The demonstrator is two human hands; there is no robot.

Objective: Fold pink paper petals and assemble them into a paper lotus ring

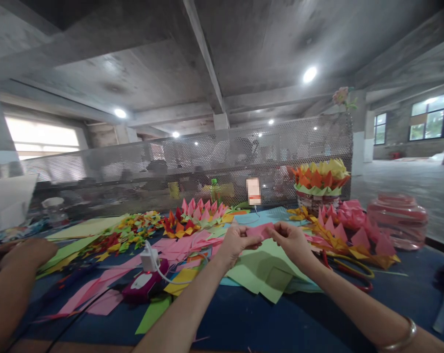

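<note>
Between my two hands is a small piece of pink paper [259,231], held above the table. My left hand [237,241] pinches its left end, thumb on top. At the right end, my right hand [287,237] grips it between thumb and fingertips; a bangle circles that wrist. Beneath my hands lie overlapping sheets of light green paper [260,269] on top of blue sheets. Pink paper strips [185,245] spread to the left of my left hand. Two pairs of scissors, with red and yellow handles [350,270], rest right of my right forearm.
A purple power strip [145,285] with a white charger [149,257] sits at front left. Folded pink paper points [203,210] stand behind. At right are a layered paper flower [319,177] and a clear pink jar [397,220]. Another person's hand [29,252] reaches in from the left.
</note>
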